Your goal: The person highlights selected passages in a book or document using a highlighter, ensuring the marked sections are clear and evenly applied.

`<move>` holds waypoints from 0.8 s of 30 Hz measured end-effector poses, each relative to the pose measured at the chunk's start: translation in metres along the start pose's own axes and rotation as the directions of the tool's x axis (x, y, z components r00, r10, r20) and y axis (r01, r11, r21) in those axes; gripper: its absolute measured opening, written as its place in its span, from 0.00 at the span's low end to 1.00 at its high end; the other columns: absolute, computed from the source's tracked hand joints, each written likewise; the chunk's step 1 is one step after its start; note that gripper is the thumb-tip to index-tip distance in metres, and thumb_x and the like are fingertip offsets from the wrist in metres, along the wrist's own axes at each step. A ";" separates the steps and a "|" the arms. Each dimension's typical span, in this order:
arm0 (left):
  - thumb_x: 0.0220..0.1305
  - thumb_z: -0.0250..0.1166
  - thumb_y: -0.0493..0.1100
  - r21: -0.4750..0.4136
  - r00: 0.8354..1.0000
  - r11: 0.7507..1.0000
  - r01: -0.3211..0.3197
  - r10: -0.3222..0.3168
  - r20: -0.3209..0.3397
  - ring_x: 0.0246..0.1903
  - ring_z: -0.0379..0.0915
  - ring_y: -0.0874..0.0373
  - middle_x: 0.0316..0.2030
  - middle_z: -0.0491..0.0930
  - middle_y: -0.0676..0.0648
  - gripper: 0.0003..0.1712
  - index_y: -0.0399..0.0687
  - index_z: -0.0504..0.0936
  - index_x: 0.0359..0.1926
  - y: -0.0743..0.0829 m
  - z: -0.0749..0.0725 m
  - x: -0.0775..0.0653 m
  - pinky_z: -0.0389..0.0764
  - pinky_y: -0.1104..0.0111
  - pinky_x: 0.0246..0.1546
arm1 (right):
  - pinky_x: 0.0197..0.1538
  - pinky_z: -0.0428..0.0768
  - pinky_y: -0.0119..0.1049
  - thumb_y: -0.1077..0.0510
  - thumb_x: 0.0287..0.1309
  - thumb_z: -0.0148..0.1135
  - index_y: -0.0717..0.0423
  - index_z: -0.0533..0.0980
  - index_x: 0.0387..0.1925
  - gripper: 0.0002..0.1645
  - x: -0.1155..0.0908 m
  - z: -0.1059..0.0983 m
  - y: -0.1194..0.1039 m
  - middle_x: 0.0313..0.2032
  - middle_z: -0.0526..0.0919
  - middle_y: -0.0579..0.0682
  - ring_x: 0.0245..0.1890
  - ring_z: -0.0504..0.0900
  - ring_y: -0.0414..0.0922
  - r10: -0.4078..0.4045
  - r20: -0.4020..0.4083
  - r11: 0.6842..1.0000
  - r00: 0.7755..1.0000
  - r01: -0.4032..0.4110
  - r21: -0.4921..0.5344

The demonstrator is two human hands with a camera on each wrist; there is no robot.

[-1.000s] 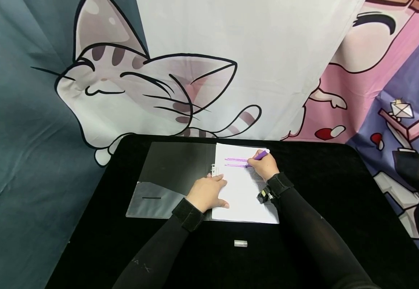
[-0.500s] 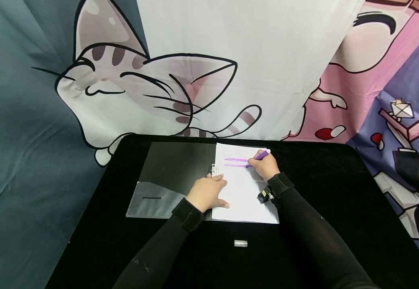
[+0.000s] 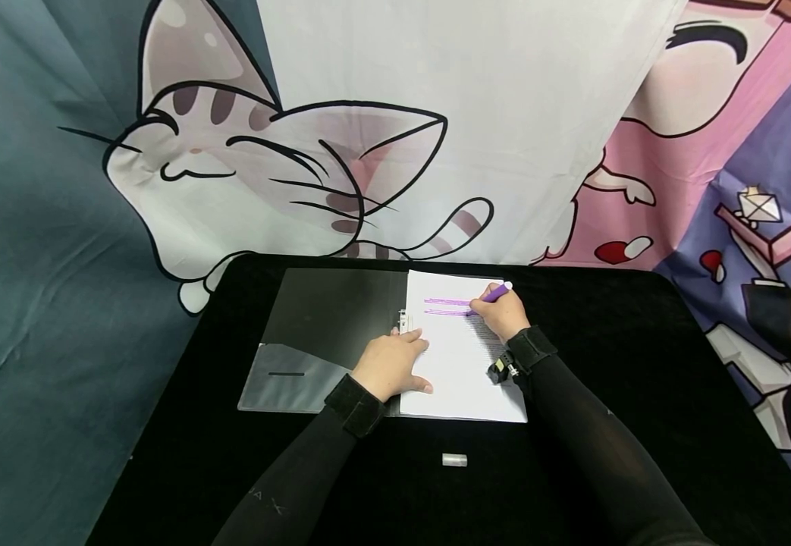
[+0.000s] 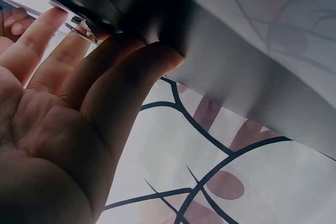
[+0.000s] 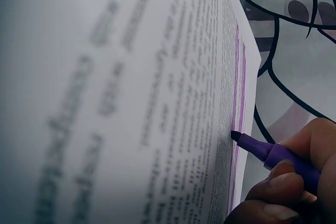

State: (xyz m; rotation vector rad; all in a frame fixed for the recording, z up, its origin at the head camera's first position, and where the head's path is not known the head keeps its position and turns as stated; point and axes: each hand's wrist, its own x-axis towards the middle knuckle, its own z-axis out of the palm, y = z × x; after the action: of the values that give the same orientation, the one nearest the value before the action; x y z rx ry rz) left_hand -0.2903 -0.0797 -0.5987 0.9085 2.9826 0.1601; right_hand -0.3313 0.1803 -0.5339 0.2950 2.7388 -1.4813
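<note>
My right hand pinches a purple highlighter, its dark chisel tip right at the printed page. Purple strokes run across the upper lines of the paper, seen edge-on in the right wrist view. That paper lies in the right half of an open dark folder. My left hand rests with spread fingers across the folder's spine and the paper's left edge. Just above its fingertips sits the folder's metal clip, which the left wrist view shows beside the fingers.
A small pale cylinder, like a pen cap, lies on the black tabletop in front of the folder. A clear pocket covers the lower left of the folder. Behind the table hangs a cartoon-cat cloth.
My right hand and the highlighter have shifted slightly to the right along the second purple stroke, which has grown a little longer. The left hand stays in place.
</note>
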 end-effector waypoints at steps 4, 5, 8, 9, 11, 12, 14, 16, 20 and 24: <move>0.52 0.80 0.82 -0.011 1.000 1.000 0.001 -0.001 -0.005 0.73 0.83 0.33 0.81 0.78 0.52 0.56 0.64 0.84 0.77 0.002 -0.006 -0.003 0.91 0.43 0.64 | 0.31 0.65 0.35 0.64 0.64 0.69 0.54 0.73 0.28 0.12 0.002 -0.001 0.001 0.24 0.70 0.43 0.28 0.68 0.44 0.012 0.004 1.000 1.000 -0.012 0.002; 0.53 0.81 0.81 -0.015 1.000 1.000 0.002 -0.002 -0.007 0.72 0.84 0.33 0.81 0.79 0.51 0.55 0.63 0.85 0.76 0.004 -0.009 -0.004 0.92 0.43 0.63 | 0.31 0.64 0.36 0.64 0.64 0.69 0.54 0.73 0.28 0.13 0.002 -0.002 0.001 0.23 0.70 0.43 0.27 0.68 0.45 0.017 0.006 1.000 1.000 -0.017 0.005; 0.54 0.84 0.76 -0.038 1.000 0.999 0.010 -0.010 0.008 0.72 0.84 0.35 0.79 0.81 0.49 0.51 0.59 0.86 0.75 0.014 -0.034 -0.013 0.92 0.44 0.62 | 0.30 0.64 0.36 0.64 0.64 0.70 0.54 0.73 0.28 0.13 0.003 -0.003 0.001 0.23 0.69 0.43 0.27 0.68 0.45 0.030 0.009 0.999 0.999 -0.030 0.014; 0.56 0.84 0.74 -0.041 1.000 0.999 0.012 -0.012 0.014 0.72 0.85 0.36 0.79 0.81 0.48 0.50 0.58 0.86 0.74 0.017 -0.042 -0.016 0.92 0.45 0.62 | 0.30 0.64 0.36 0.64 0.64 0.70 0.54 0.73 0.28 0.13 0.004 -0.003 0.001 0.23 0.69 0.43 0.27 0.68 0.45 0.033 0.010 0.999 0.999 -0.033 0.014; 0.58 0.84 0.72 -0.043 0.999 0.999 0.023 -0.022 0.036 0.72 0.85 0.38 0.79 0.81 0.47 0.48 0.56 0.86 0.74 0.024 -0.059 -0.022 0.92 0.46 0.62 | 0.30 0.64 0.36 0.64 0.64 0.70 0.54 0.72 0.28 0.13 0.004 -0.003 0.002 0.23 0.69 0.43 0.26 0.68 0.45 0.039 0.011 0.999 0.999 -0.039 0.015; 0.59 0.84 0.71 -0.044 0.999 0.999 0.028 -0.026 0.048 0.73 0.84 0.39 0.79 0.81 0.47 0.48 0.55 0.86 0.75 0.026 -0.065 -0.024 0.92 0.46 0.64 | 0.31 0.64 0.36 0.64 0.64 0.70 0.54 0.73 0.28 0.13 0.005 -0.003 0.002 0.23 0.69 0.43 0.27 0.68 0.45 0.039 0.011 0.999 0.999 -0.039 0.015; 0.60 0.83 0.71 -0.041 0.998 0.999 0.032 -0.030 0.055 0.74 0.83 0.40 0.80 0.80 0.48 0.48 0.56 0.85 0.75 0.027 -0.067 -0.025 0.91 0.47 0.64 | 0.31 0.64 0.36 0.64 0.64 0.70 0.53 0.73 0.28 0.13 0.005 -0.003 0.003 0.23 0.69 0.43 0.27 0.68 0.45 0.035 0.009 0.999 0.999 -0.035 0.012; 0.59 0.84 0.72 -0.045 0.998 0.999 0.029 -0.027 0.048 0.74 0.84 0.41 0.79 0.80 0.48 0.49 0.56 0.86 0.75 0.026 -0.064 -0.024 0.92 0.45 0.63 | 0.31 0.64 0.36 0.64 0.64 0.70 0.53 0.73 0.28 0.14 0.004 -0.003 0.003 0.23 0.69 0.43 0.27 0.68 0.45 0.029 0.005 0.999 1.000 -0.029 0.014; 0.56 0.84 0.73 -0.066 1.000 0.998 0.016 -0.015 0.018 0.72 0.86 0.41 0.79 0.81 0.48 0.50 0.57 0.87 0.74 0.019 -0.048 -0.018 0.92 0.44 0.60 | 0.31 0.63 0.36 0.65 0.62 0.70 0.53 0.73 0.26 0.14 0.001 -0.004 0.002 0.23 0.69 0.42 0.27 0.67 0.44 0.014 0.001 1.000 1.000 -0.014 0.024; 0.57 0.84 0.73 -0.058 0.999 0.998 0.020 -0.018 0.028 0.72 0.85 0.42 0.79 0.81 0.48 0.50 0.57 0.86 0.75 0.021 -0.055 -0.021 0.92 0.44 0.60 | 0.32 0.63 0.36 0.65 0.63 0.70 0.52 0.72 0.26 0.15 -0.003 -0.005 0.000 0.23 0.69 0.42 0.27 0.67 0.44 0.010 -0.005 1.000 1.000 -0.010 0.021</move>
State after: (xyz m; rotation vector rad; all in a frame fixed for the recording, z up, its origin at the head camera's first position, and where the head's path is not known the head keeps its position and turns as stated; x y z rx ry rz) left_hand -0.2639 -0.0788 -0.5423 0.8687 2.9439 0.2312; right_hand -0.3284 0.1839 -0.5307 0.3127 2.7229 -1.5096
